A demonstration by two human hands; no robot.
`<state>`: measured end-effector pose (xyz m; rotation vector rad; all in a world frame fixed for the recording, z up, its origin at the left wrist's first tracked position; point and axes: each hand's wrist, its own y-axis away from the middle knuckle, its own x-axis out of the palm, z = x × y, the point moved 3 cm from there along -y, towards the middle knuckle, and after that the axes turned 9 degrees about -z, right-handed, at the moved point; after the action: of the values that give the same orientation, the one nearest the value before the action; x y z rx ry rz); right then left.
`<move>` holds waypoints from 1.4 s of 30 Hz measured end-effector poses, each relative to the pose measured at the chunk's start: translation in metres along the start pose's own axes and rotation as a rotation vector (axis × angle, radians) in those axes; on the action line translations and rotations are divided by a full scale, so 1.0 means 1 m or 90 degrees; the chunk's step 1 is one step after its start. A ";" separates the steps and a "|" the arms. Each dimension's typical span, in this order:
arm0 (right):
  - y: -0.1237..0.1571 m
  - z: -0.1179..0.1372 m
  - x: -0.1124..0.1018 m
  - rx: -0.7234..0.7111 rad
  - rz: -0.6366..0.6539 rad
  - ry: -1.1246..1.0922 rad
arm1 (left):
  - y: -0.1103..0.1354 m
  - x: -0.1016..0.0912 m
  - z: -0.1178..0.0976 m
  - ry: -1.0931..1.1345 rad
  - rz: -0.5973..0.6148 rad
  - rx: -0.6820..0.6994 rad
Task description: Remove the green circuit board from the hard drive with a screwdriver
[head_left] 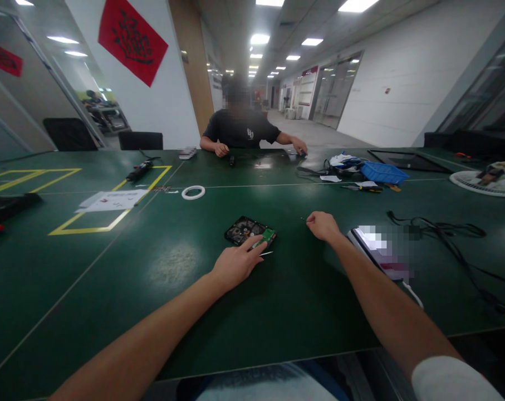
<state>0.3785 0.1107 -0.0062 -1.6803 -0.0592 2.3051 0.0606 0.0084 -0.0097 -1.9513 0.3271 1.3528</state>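
Note:
On the green table lies an opened hard drive (243, 229), a black metal body with a green circuit board (267, 236) at its right end. My left hand (238, 264) grips that end, fingers over the board and thumb by the near edge. A thin, pale metal tip (267, 253) pokes out beside the thumb; whether it is held or just lies there I cannot tell. To the right of the drive, my right hand (322, 227) is closed in a pinch low over the table. Something tiny shows at its fingertips, too small to name.
A phone-like device (375, 253) with a white cable lies by my right forearm. Black cables (444, 234) spread at right. Farther back are a white ring (193, 192), paper sheets (114, 200), a screwdriver (367, 189) and a blue basket (385, 172). Another person (239, 128) sits opposite.

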 end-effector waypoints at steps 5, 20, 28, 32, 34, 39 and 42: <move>0.001 0.002 0.002 -0.012 -0.008 0.010 | -0.005 0.009 -0.002 -0.019 -0.003 -0.001; -0.004 -0.003 0.012 -0.059 -0.053 0.003 | -0.020 0.012 -0.013 -0.139 -0.024 0.056; -0.009 -0.014 0.008 -0.050 -0.071 0.027 | -0.016 0.008 -0.011 -0.121 -0.025 0.067; -0.009 -0.018 0.006 -0.023 -0.097 0.059 | -0.016 0.006 -0.010 -0.119 -0.029 0.070; -0.008 -0.019 0.007 -0.019 -0.102 0.074 | -0.016 0.005 -0.010 -0.118 -0.027 0.073; -0.005 -0.016 0.010 -0.057 -0.077 0.081 | -0.016 0.004 -0.009 -0.119 -0.018 0.072; -0.006 -0.015 0.007 -0.073 -0.065 0.082 | -0.015 0.005 -0.008 -0.115 -0.019 0.079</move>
<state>0.3914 0.1159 -0.0165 -1.8328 -0.2479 2.1514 0.0770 0.0147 -0.0063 -1.7125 0.2881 1.4422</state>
